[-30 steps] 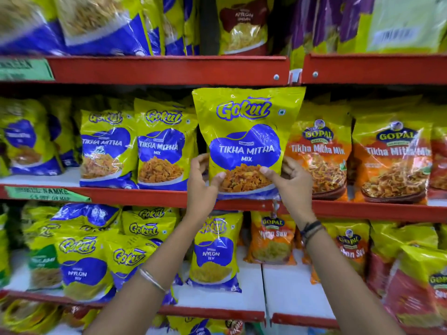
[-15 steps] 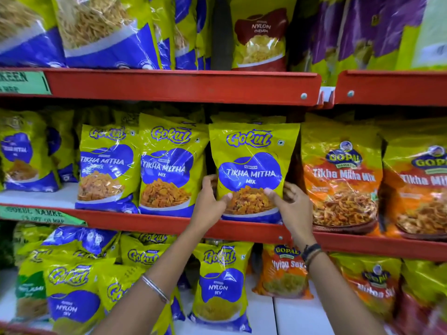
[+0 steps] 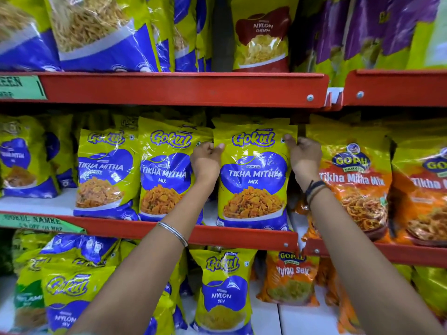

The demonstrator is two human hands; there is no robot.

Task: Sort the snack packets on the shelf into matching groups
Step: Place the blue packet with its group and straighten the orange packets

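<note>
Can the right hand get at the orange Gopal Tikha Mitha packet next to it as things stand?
Probably yes. The right hand is busy gripping the Gokul packet, but the orange packet stands right beside it at the shelf front with nothing covering it.

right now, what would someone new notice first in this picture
Two bare hands, the left hand and right hand, grip the upper sides of a yellow-and-blue Gokul Tikha Mitha Mix packet standing on the red middle shelf. Matching Gokul packets stand to its left, orange Gopal packets to its right.
</note>
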